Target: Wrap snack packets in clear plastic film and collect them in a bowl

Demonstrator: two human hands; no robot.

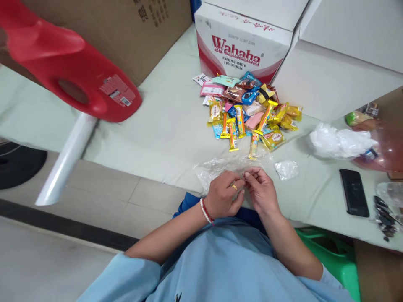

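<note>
A crumpled clear plastic bag (206, 170) lies at the table's near edge, partly under my hands. My left hand (224, 195), with a ring and a red-and-white bracelet, has its fingers curled in at the bag's edge. Beside it my right hand (260, 191) pinches thumb against fingers on the same film, close to the left fingertips. Just what is between the fingertips is too small to see clearly. Beyond the bag sits a pile of wrapped snacks (241, 119) in yellow, pink, blue and brown packets. A small folded clear plastic piece (286, 170) rests right of my right hand.
Behind the snacks stands a Wahaha water carton (239, 50), with a white box (333, 71) beside it. A red detergent bottle (110, 90) is at left. To the right are a white plastic bundle (341, 141), a black phone (354, 193) and a green stool (333, 256).
</note>
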